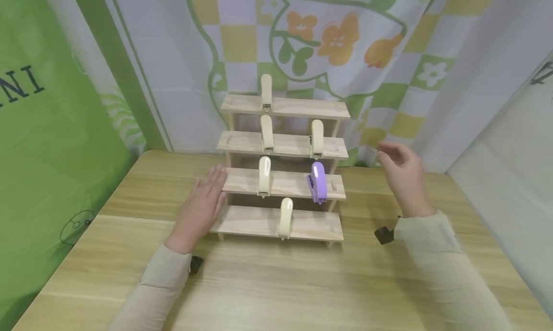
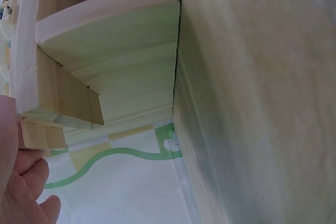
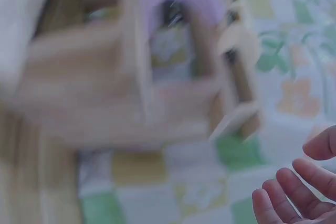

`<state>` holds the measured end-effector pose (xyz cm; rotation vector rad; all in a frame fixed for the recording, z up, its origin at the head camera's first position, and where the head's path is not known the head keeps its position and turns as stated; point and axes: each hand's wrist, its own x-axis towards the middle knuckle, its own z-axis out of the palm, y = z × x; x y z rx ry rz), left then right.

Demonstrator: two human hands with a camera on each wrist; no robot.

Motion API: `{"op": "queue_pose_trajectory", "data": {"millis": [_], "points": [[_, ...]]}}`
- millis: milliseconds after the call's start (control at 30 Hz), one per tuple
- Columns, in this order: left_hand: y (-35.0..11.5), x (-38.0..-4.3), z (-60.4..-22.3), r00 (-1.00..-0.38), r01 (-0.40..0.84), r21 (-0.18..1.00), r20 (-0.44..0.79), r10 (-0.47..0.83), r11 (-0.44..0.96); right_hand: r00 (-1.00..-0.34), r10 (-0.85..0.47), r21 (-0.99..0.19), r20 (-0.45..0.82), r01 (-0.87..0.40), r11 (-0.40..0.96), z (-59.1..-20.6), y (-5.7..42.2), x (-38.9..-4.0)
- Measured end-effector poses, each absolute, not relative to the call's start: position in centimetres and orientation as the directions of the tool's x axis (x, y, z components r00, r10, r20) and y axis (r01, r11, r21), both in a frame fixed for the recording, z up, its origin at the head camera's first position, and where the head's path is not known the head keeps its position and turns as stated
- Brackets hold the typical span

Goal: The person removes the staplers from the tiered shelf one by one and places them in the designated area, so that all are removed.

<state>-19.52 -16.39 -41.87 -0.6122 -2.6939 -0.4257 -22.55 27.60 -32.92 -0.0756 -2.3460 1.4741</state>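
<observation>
A four-tier-looking wooden display rack [image 1: 248,220] holds several cream staplers, with one purple stapler [image 1: 318,181] at the right of the second shelf from the bottom. A cream stapler [image 1: 286,218] sits on the lowest shelf, and another cream stapler [image 1: 266,91] stands alone on the top one. My left hand [image 1: 196,215] rests with straight fingers against the rack's left end, by the second shelf from below. Right of the rack, my right hand [image 1: 403,177] hovers in the air, fingers loosely bent and nothing in them. In the right wrist view its fingers [image 3: 294,192] appear spread beside the blurred rack.
The rack stands on a wooden table [image 1: 276,283] near its back edge. Behind it hangs a patterned curtain [image 1: 242,42]. Green cloth [image 1: 65,129] hangs at the left and pale cloth [image 1: 510,129] at the right. A dark device [image 1: 383,235] shows at the right wrist.
</observation>
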Motion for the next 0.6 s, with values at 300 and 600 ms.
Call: {"op": "queue_pose_trajectory", "data": {"millis": [300, 600], "points": [[-16.2, -19.6, -42.1, -0.834, 0.474, 0.208, 0.419, 0.360, 0.856, -0.888, 0.132, -0.862, 0.440, -0.376, 0.339, -29.6, 21.9, -21.7], [-16.4, -19.8, -42.4, -0.823, 0.484, 0.206, 0.436, 0.363, 0.851, -0.886, 0.037, -0.867, 0.461, -0.442, 0.230, -26.9, 17.1, -22.9]]}}
